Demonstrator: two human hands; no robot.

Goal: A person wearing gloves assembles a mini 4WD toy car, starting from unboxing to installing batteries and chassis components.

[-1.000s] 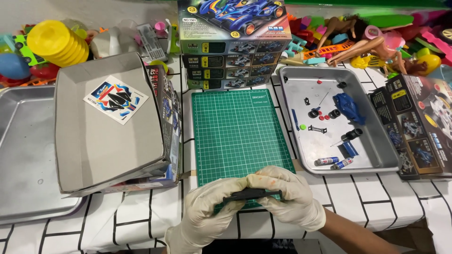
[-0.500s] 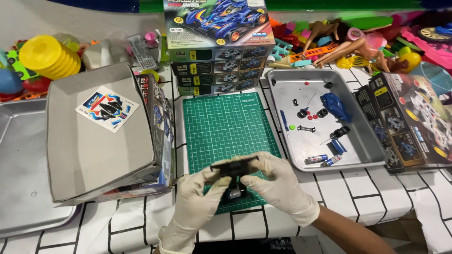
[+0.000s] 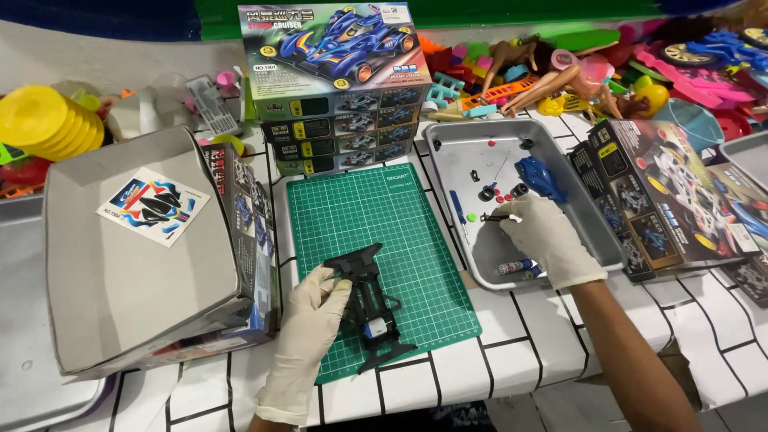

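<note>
At the left edge of the bench (image 3: 560,352), which is white with black grid lines, a metal tray (image 3: 24,320) lies partly under an open grey box lid (image 3: 136,280) with a sticker sheet (image 3: 152,206) inside it. A green cutting mat (image 3: 384,232) covers the middle of the bench. On the mat's near half lies a black toy car chassis (image 3: 370,308), and the gloved left hand (image 3: 314,316) grips its left side, fingers curled around the frame. Behind the mat, at the far edge, stand stacked model car boxes (image 3: 336,80). To the right sits a second metal tray (image 3: 488,268) holding small parts and a blue car body (image 3: 540,178). The gloved right hand (image 3: 540,236) reaches into this tray, fingertips pinching a small black part (image 3: 492,216). Another model car box (image 3: 664,192) lies further right.
</note>
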